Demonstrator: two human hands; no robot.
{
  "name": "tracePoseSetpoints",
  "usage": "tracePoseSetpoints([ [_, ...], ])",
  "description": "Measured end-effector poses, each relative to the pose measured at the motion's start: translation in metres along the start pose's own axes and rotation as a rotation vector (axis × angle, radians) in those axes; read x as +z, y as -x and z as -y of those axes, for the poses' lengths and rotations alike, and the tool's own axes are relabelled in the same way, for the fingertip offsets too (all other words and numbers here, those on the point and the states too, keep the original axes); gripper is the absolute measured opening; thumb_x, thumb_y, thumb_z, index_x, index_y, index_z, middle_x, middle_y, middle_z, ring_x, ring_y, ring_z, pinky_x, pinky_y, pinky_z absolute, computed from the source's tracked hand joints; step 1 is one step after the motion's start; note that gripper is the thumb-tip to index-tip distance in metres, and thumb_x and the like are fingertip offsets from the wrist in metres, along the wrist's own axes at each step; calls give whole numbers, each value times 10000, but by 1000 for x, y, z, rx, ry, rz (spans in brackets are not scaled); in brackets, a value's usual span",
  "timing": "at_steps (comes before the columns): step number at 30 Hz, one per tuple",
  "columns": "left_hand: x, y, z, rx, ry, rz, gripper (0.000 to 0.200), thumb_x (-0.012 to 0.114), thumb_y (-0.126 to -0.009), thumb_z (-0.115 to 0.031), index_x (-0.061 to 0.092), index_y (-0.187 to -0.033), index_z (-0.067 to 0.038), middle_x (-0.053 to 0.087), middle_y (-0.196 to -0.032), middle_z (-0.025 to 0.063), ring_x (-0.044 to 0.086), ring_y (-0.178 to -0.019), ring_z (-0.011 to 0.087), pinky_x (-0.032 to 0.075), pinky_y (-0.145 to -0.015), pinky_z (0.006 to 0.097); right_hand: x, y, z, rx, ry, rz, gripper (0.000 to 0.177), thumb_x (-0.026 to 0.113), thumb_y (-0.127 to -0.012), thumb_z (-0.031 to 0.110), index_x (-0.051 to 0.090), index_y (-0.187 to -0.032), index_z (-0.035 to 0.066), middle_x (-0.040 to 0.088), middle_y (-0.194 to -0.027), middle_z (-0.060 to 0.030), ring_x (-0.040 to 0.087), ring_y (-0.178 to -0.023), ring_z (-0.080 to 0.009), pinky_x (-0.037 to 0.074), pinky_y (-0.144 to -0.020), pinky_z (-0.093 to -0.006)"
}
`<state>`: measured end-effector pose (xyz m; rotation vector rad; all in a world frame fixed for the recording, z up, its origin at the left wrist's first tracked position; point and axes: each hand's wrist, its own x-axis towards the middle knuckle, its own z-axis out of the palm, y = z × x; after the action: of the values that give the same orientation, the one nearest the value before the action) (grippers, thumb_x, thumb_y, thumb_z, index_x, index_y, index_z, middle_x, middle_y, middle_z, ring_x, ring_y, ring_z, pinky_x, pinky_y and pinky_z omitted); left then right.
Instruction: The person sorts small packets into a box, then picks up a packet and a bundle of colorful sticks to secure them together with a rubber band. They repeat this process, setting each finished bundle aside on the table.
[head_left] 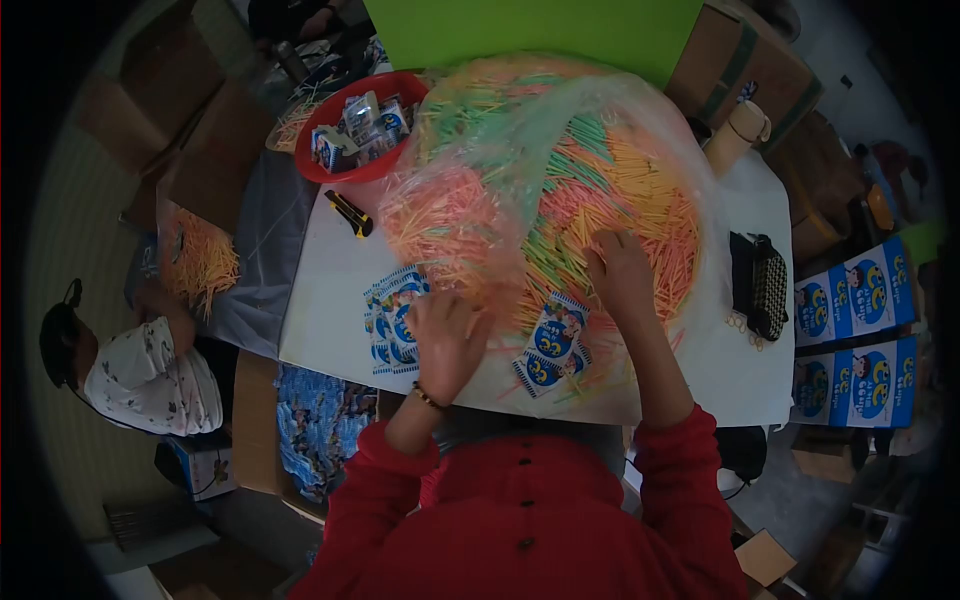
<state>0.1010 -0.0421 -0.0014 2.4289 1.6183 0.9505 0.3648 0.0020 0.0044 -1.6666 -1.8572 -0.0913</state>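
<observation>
My left hand [447, 335], with a beaded bracelet at the wrist, is over the right edge of a stack of blue-and-white packets [393, 318]; its fingers are spread and slightly bent. On the right, my right hand [622, 272] touches the heap of colored sticks [570, 200], which lies in a clear plastic bag [540, 120]. Its fingers are bent, and whether they hold sticks is too small to tell. Between my hands, blue packets [556, 335] lie near the table's front edge with loose sticks around them.
A red bowl [335, 172] of packets and a yellow-black cutter [349, 214] are at the left. To the right are a beige bottle [738, 137], a checkered pouch [769, 290] and blue boxes [855, 290]. Another person [160, 375] sits far left.
</observation>
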Motion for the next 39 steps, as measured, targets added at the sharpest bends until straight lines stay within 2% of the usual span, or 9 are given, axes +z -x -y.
tracePoseSetpoints([
  [10, 65, 1, -43, -55, 223, 202, 293, 756, -701, -306, 648, -854, -81, 589, -831, 76, 534, -920, 303, 361, -814, 435, 48, -37, -8, 51, 462, 558, 145, 558, -831, 98, 627, -807, -27, 638, -886, -190, 660, -820, -325, 528, -654, -424],
  [16, 65, 0, -20, -66, 385, 326, 228, 714, -746, -201, 625, -901, -60, 626, -862, 113, 571, -884, 309, 408, -784, 428, 12, -21, -38, 37, 58, 367, 146, 589, -850, 137, 586, -874, -7, 623, -869, -201, 639, -858, -306, 509, -723, -392],
  [19, 60, -1, -22, -98, 531, 274, 190, 691, -770, -142, 606, -907, -41, 627, -844, 118, 598, -838, 299, 451, -741, 407, -4, 1, -40, 367, -327, 418, 165, 583, -908, 174, 563, -953, 16, 631, -896, -143, 622, -879, -246, 487, -783, -340],
  [21, 59, -1, -22, -148, 617, 269, 172, 676, -789, -108, 594, -919, -30, 629, -840, 118, 616, -818, 280, 474, -719, 380, -3, 29, -34, 381, -962, 83, 114, 528, -965, 135, 560, -1001, 32, 629, -927, -70, 588, -876, -143, 472, -791, -288],
  [29, 86, 8, -15, -432, 1360, 380, 295, 560, -914, -33, 543, -1209, -35, 637, -1003, 52, 593, -927, 84, 495, -763, 235, 14, 96, -30, 439, -894, 51, 139, 490, -986, 128, 555, -1073, 42, 611, -1071, -56, 578, -955, -132, 444, -876, -275],
  [32, 77, 4, -23, -644, 1467, 470, 380, 534, -920, -29, 496, -1298, -35, 631, -1023, 91, 608, -916, 147, 491, -780, 273, 2, 84, -29, 528, -1136, -15, 152, 491, -988, 143, 560, -1076, 40, 617, -1051, -56, 583, -967, -134, 454, -864, -279],
  [33, 74, 1, -24, -640, 1469, 471, 380, 534, -920, -29, 496, -1298, -35, 631, -1023, 91, 608, -916, 147, 491, -780, 273, -3, 81, -28, 595, -1298, -56, 159, 494, -988, 152, 562, -1075, 38, 622, -1039, -55, 586, -971, -138, 462, -851, -281],
  [35, 69, -4, -24, 47, 654, 173, 383, 553, -888, -29, 525, -1269, -8, 617, -1031, 158, 593, -951, 280, 462, -839, 342, -11, 80, -32, 635, -1274, -21, 163, 492, -988, 153, 563, -1072, 33, 629, -1026, -58, 591, -974, -142, 467, -843, -283],
  [39, 40, -15, -45, 66, 99, 30, 374, 530, -887, -20, 530, -1259, 22, 589, -1091, 184, 533, -1044, 348, 423, -915, 388, -12, 86, -36, 493, -803, 42, 152, 497, -988, 147, 541, -1093, 46, 625, -1064, -57, 574, -967, -112, 451, -852, -248],
])
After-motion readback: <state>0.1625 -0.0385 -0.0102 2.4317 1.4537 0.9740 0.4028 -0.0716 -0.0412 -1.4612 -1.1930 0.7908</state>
